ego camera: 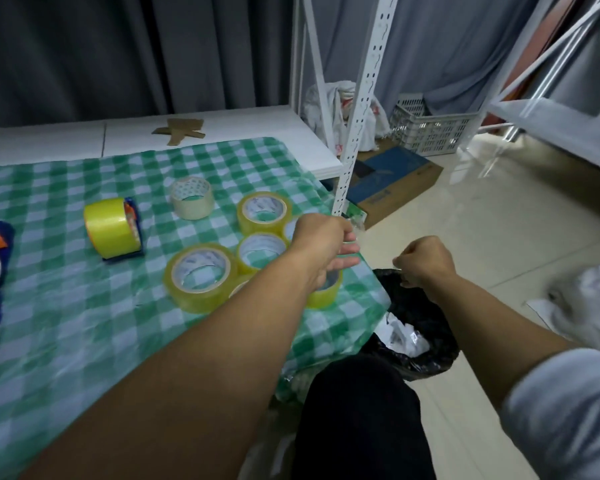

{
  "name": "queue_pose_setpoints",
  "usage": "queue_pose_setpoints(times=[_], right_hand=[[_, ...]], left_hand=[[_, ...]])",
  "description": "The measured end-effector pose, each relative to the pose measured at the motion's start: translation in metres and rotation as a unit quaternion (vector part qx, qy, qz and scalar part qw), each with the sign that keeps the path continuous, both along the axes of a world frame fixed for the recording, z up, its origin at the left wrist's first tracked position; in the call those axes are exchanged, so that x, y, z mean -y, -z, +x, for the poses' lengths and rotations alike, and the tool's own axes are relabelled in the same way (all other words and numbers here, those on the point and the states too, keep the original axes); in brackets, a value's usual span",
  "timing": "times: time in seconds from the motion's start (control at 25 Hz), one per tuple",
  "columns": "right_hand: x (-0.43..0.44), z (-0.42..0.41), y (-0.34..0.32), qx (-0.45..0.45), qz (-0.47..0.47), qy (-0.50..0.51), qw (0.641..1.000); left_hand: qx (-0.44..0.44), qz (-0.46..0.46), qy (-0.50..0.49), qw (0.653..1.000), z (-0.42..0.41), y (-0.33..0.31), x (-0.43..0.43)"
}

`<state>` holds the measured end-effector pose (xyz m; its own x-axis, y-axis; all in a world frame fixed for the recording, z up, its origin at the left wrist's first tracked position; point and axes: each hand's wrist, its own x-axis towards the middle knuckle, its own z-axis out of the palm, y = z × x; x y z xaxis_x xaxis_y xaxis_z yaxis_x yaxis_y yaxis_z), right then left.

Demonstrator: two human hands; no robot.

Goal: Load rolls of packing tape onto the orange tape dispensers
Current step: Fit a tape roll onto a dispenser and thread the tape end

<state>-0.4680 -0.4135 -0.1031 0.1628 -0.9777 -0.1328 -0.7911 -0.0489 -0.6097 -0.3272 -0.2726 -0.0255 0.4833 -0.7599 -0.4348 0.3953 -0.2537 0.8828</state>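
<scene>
Yellowish tape rolls [201, 277] lie on green checked cloth [66, 306], right of the loaded blue dispenser [113, 228]; black plastic bag [420, 317] stands right of the cloth

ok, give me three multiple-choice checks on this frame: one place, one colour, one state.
1. Where is the black bag?
A. on the white shelf
B. beside the cloth, below the right hand
C. between the tape rolls

2. The cloth is:
A. green and white check
B. plain blue
C. red stripes

3. The bright yellow roll:
A. lies flat and loose
B. is held in a hand
C. stands on edge in a dispenser

Key: 1 B, the bag gapes open just off the cloth under that hand. 2 A, green and white squares cover it. 3 C, a blue frame cradles the roll.
</scene>
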Motion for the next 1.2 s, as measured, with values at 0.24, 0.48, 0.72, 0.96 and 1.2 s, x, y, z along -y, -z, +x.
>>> queue_pose_setpoints(times=[0.24,0.48,0.72,0.96,1.2], right_hand=[[0.018,-0.033,0.024,-0.081,0.005,0.023,0.996],[0.025,-0.040,0.027,-0.098,-0.007,0.034,0.995],[0.025,-0.045,0.022,-0.113,-0.023,0.031,0.993],[0.024,-0.042,0.017,-0.131,-0.025,0.046,0.990],[0.026,-0.039,0.017,-0.132,-0.030,0.044,0.990]], left_hand=[[-0.021,0.005,0.023,0.999,-0.017,0.007,0.023],[-0.021,0.007,0.005,1.000,-0.011,0.012,0.020],[-0.014,0.010,0.010,1.000,-0.012,0.010,0.022],[-0.012,-0.014,-0.007,1.000,-0.013,0.009,0.022],[-0.014,-0.015,-0.015,1.000,-0.007,0.006,0.018]])
